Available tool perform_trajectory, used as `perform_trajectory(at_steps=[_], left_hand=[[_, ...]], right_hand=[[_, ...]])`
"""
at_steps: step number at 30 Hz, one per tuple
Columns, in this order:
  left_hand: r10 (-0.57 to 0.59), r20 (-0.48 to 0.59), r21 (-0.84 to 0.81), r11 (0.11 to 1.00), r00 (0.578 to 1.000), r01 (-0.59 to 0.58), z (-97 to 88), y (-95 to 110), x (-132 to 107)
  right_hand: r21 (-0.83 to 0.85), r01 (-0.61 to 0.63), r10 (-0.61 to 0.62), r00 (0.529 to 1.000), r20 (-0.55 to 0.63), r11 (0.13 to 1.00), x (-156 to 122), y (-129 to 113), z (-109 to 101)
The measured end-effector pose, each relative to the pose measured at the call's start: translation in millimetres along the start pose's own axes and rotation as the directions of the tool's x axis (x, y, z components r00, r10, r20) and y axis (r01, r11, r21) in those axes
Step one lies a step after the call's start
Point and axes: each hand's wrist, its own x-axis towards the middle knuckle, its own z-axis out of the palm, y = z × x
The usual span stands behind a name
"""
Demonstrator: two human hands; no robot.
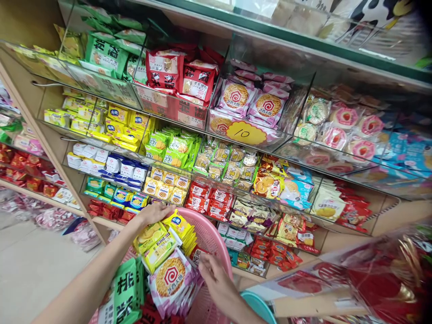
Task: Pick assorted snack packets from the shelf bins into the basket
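Observation:
A pink plastic basket point(221, 245) holds several stacks of wrapped snacks. My left hand point(155, 214) reaches over its far left side, fingers stretched out above the yellow snack packets point(180, 227). Inside the basket, my right hand point(216, 274) has its fingers curled at the edge of a red snack packet point(200, 254), which is mostly hidden. Between my arms are lemon-yellow packets point(160, 252) and a stack of purple-edged round biscuit packs point(172, 279). Green snack bags point(126, 288) lean at the near left, with red bags partly visible below.
A tiered shelf with clear-fronted bins of snacks rises ahead; a yellow price tag point(245, 132) marks 10. A teal basket point(258, 306) stands at lower right, near a shiny red plastic-wrapped item point(381, 279). Tiled floor point(20, 256) shows at left.

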Motion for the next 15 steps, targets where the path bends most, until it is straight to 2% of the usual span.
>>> perform_trajectory(at_steps=[3, 7, 9, 13, 15], left_hand=[[-0.005, -0.007, -0.010, 1.000, 1.000, 0.005, 0.9, -1.1, 1.3], [0.013, -0.019, -0.001, 1.000, 1.000, -0.014, 3.9, -2.1, 3.2], [0.019, -0.019, -0.007, 1.000, 1.000, -0.019, 6.0, -3.2, 4.3], [0.029, -0.042, -0.013, 0.999, 0.999, -0.029, 10.7, -9.1, 8.2], [0.030, -0.050, -0.010, 0.999, 0.998, -0.030, 12.4, -12.9, 10.0]], right_hand=[[0.218, -0.150, 0.136, 0.988, 0.077, 0.964, -5.2, 8.8, 8.5], [0.239, -0.298, 0.266, 0.951, 0.155, 0.924, -6.9, 5.2, 6.5], [0.214, -0.311, 0.273, 0.943, 0.189, 0.926, -6.2, -0.3, 4.0], [0.152, -0.241, 0.196, 0.945, 0.262, 0.959, -3.3, -7.7, 3.8], [0.136, -0.257, 0.211, 0.936, 0.282, 0.957, -2.6, -11.1, 5.0]])
